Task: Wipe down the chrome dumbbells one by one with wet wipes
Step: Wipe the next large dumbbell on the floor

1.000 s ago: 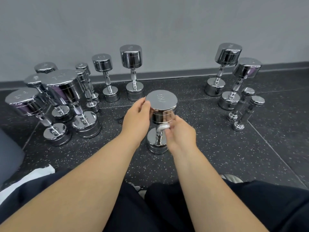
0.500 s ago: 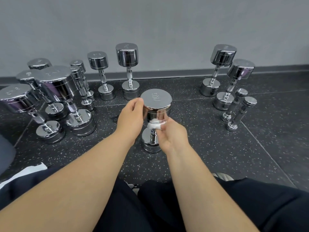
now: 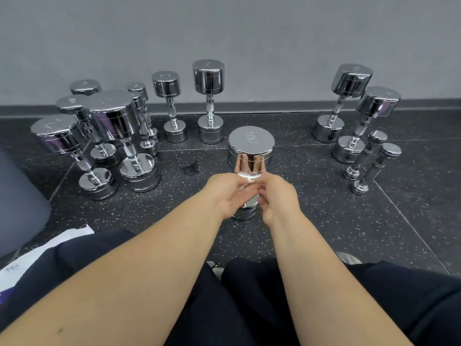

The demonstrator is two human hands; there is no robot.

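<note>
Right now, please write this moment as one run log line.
phase: wiping | dumbbell: upright on floor | right hand: holds wet wipe below its top head | left hand: beside wipe, grip unclear

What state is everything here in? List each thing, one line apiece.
Centre dumbbell: upright on the floor, handle between both hands.
Wet wipe: bunched against the handle, under the top head.
Right hand: curled on the wet wipe.
Left hand: curled at the handle; grip blurred.
Left dumbbells: upright, untouched.
Right dumbbells: upright, untouched.
White packet: lying flat, partly hidden.
</note>
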